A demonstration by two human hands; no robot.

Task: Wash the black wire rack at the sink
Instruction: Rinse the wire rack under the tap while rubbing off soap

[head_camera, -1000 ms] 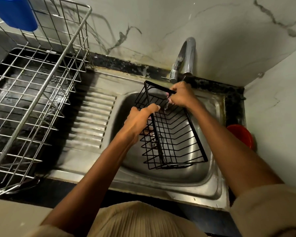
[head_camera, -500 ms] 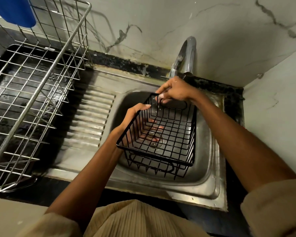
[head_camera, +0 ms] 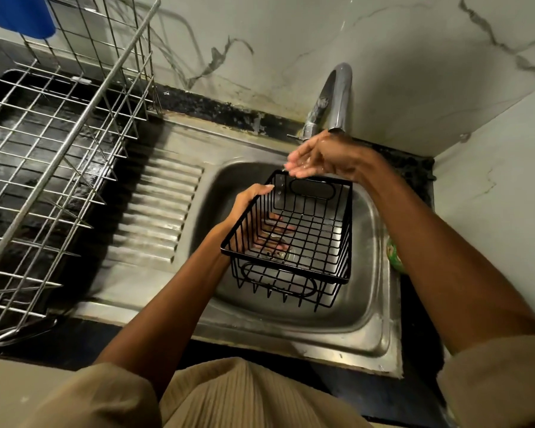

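At centre frame, a black wire rack (head_camera: pixel 294 239) hangs over the steel sink (head_camera: pixel 380 304). The left hand (head_camera: pixel 250 205) grips its left rim; the right hand (head_camera: pixel 318 157), fingers loosely spread and holding nothing, hovers under the tap (head_camera: pixel 337 97). The rack looks light, stiff and wet-slippery; rims offer the best hold.

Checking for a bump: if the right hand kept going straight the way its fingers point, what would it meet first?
The right hand points left, just above the black wire rack and its far rim. Past the fingertips the way looks free over the sink toward the ribbed drainboard. Depth is unclear.
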